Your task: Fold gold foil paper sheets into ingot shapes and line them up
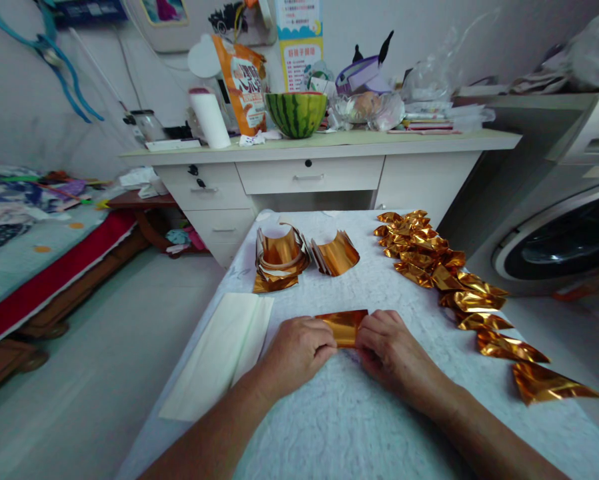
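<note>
**Cloth-covered counter [319, 433], foil sheet [343, 330] pinched at both ends**

Left grip [299, 353] pinches the foil sheet's left end, thumb on the near side, fingers curled over. Right grip [392, 350] pinches the right end; its thumb is mostly hidden, so exact contact: cannot tell. Sheet sits mid-frame, copper-coloured, shiny middle showing between the hands. Two-ended hold probably there to stretch it flat and steady, as thin foil would likely curl or crease if held at one end only.

Just beyond the hands, upper centre: large curled stack [281, 250] and smaller curled stack [337, 255], coppery inside, pale edges. Both stand ahead of the fingers, presumably for easy reach without crossing the forearms.

Left of the left grip: pale folded paper [219, 360], lying flat along the counter's edge, partly behind the forearm. Purpose unclear; maybe set aside to leave the middle for the hands.

Right side: crumpled foil bundles [474, 303] in a slanting line from upper right down toward lower right, crowded at the far end, spaced out nearer. Likely laid along the edge so they don't get squashed by the arm.

Background: white back counter [189, 158] with cut watermelon [297, 115]; bed [34, 267] far left, washing machine [544, 160] far right.
</note>
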The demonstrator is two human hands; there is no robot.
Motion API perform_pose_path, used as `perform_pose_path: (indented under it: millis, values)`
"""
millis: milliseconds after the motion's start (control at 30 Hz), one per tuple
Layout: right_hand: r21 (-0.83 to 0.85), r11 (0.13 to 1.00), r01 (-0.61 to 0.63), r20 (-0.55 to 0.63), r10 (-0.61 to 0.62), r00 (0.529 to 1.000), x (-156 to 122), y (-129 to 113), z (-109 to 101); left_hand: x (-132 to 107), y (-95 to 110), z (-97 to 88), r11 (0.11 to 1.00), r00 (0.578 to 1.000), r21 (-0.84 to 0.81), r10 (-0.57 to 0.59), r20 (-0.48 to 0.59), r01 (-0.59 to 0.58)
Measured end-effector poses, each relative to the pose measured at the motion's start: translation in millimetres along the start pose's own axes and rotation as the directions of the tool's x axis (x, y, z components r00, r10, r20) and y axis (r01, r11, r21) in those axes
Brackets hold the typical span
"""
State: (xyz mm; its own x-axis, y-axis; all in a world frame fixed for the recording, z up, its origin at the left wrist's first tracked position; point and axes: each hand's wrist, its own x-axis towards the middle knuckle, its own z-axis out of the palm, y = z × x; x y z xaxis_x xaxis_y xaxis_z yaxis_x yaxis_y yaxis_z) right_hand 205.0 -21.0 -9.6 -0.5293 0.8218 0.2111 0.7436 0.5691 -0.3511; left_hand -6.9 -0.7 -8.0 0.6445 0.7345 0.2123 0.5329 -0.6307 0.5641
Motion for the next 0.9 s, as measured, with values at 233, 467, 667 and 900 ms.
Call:
perform_pose_path:
  millis: [233, 467, 667, 900]
  values:
    - [-0.025, 1.000, -0.010, 0.051, 0.011, 0.999, -6.2, 13.6, -12.5, 0.7, -0.5, -0.9, 0.999, 1.000, -0.039, 0.001, 0.007, -0.001]
    - [-0.037, 0.999, -0.010, 0.113, 0.014, 0.994, -10.4, 33.1, -20.2, 0.4, -0.6, 0.1, 0.999, 1.000, -0.045, -0.010, -0.013, 0.010]
    - [0.117, 0.991, -0.061, 0.055, 0.055, 0.997, -14.3, 18.4, -34.4, 0.1, -0.6, 1.0, 0.998, 1.000, -0.060, -0.027, -0.016, 0.026]
    - [0.177, 0.984, -0.031, 0.080, 0.017, 0.997, -5.9, 5.3, -12.5, 0.9, 1.6, -1.2, 0.998, 1.000, -0.059, -0.030, -0.009, 0.029]
